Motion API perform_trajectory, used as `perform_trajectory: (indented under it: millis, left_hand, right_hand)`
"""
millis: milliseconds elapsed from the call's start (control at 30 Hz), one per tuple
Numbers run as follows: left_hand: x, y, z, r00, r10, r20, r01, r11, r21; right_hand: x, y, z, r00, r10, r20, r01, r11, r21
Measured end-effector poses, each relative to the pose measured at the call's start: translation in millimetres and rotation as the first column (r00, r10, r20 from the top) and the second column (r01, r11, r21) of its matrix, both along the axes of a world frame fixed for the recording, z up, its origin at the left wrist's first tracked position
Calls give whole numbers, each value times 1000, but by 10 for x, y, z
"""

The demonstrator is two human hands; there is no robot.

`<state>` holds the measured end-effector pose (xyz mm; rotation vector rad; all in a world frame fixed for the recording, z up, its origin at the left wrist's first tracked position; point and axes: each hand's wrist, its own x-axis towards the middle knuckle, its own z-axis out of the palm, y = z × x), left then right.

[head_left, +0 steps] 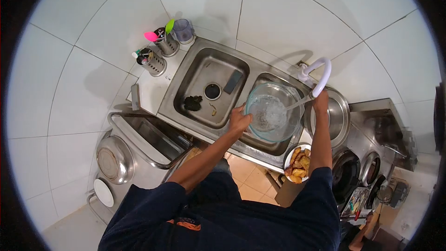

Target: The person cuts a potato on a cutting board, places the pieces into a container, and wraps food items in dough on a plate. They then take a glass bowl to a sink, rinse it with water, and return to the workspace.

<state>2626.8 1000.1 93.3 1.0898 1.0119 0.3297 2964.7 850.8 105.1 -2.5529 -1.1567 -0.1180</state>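
My left hand (pixel 240 121) grips the near-left rim of a clear glass bowl (pixel 280 135), held over the right sink basin. Water runs from the white curved faucet (pixel 320 66) into the bowl, and the water inside is bubbling. My right hand (pixel 320 98) is up at the faucet, partly behind its spout end. Its fingers are mostly hidden, so whether it grasps a tap handle does not show. In the left basin (pixel 204 65) lie a grey rectangular block (pixel 232 82), a dark scrubber (pixel 193 103) and a scrap of food.
A plate of fried food pieces (pixel 298 163) stands by the sink's right corner, below a large steel pan (pixel 339 116). Utensil holders (pixel 155 65) and a plastic cup (pixel 183 30) stand at left. An upturned steel bowl (pixel 114 160) is lower left. Another person's arm (pixel 364 233) shows lower right.
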Motion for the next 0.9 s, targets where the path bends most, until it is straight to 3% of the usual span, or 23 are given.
perform_trajectory:
  millis: [33, 133, 233, 267, 367, 500, 533, 567, 633, 733, 833, 900]
  left_hand:
    - [-27, 0, 68, 1000, 3, -3, -2, 1000, 30]
    - [-116, 9, 261, 1000, -10, -18, 11, 998, 57]
    - [-198, 74, 320, 993, -31, -114, 33, 999, 13]
    - [-235, 72, 325, 987, -43, -158, 41, 999, -13]
    - [-318, 65, 117, 988, 15, -156, -7, 999, 53]
    - [-467, 129, 242, 985, 15, -170, -15, 1000, -3]
    - [-502, 154, 253, 985, 14, -174, -14, 1000, 1]
    - [-551, 170, 261, 983, 10, -182, -9, 1000, 4]
    - [-650, 194, 300, 972, 10, -235, -4, 1000, 28]
    - [-730, 180, 369, 971, -6, -240, 7, 1000, 3]
    - [-848, 216, 309, 970, -84, -229, 73, 996, -57]
    - [-881, 194, 145, 969, -115, -218, 97, 991, -92]
  right_hand:
    - [129, 25, -30, 999, 43, 1, -42, 972, 231]
    - [365, 179, 111, 993, -39, -109, 58, 984, 171]
    - [447, 251, 102, 983, -76, -170, 116, 965, 235]
    - [371, 252, 164, 974, -103, -201, 148, 963, 225]
    - [77, 177, 178, 984, -179, -6, 175, 952, 252]
    - [-817, -3, -16, 954, -234, -190, 295, 853, 430]
    - [-993, -104, -160, 800, -115, -589, 394, 842, 369]
    - [-1169, -187, -283, 482, 13, -876, 461, 847, 266]
    - [-1854, -41, 176, 510, -215, -833, 458, 887, 51]
    - [-1932, -156, -148, 554, 5, -832, 391, 881, 266]
    - [-1979, -192, -192, 551, 54, -833, 404, 856, 323]
    - [-2005, -204, -1, 615, 2, -789, 312, 918, 245]
